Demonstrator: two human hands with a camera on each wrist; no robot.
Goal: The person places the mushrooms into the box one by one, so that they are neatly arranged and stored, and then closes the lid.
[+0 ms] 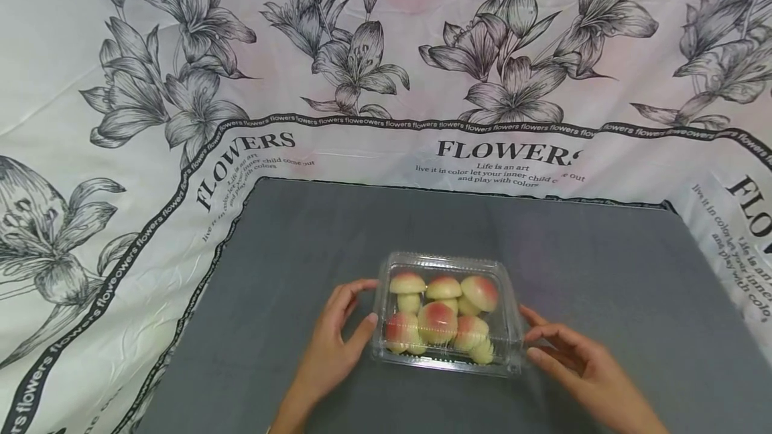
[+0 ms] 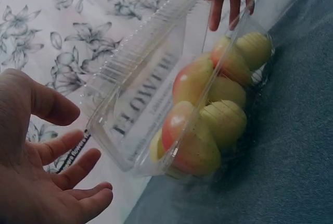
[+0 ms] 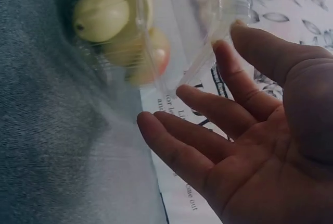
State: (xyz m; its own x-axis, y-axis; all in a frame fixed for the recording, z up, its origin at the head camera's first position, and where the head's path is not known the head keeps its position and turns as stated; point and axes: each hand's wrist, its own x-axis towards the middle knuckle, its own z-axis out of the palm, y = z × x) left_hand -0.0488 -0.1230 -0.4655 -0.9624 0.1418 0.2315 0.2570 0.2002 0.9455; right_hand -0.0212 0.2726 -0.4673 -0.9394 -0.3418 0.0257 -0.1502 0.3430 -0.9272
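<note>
A clear plastic clamshell box [image 1: 446, 357] stands on the dark grey table. Inside it are several rounded, fruit-like pieces [image 1: 437, 322], yellow-green with red blush; from above, some look like mushroom caps on stems. My left hand [image 1: 334, 333] is at the box's left side, thumb and fingers spread; in the left wrist view a gap separates the fingers [image 2: 86, 161] from the box. At the right side, my right hand [image 1: 573, 353] has loosely bent fingers, their tips at the box edge. Whether they touch it, I cannot tell. The clear lid [image 2: 119, 94] rises above the pieces; its closure is unclear.
The grey table [image 1: 313, 233] extends around the box on all sides. Behind it and along both sides hangs a white cloth [image 1: 362, 153] printed with black lilies and lettering. The table's back edge [image 1: 452, 194] meets this cloth.
</note>
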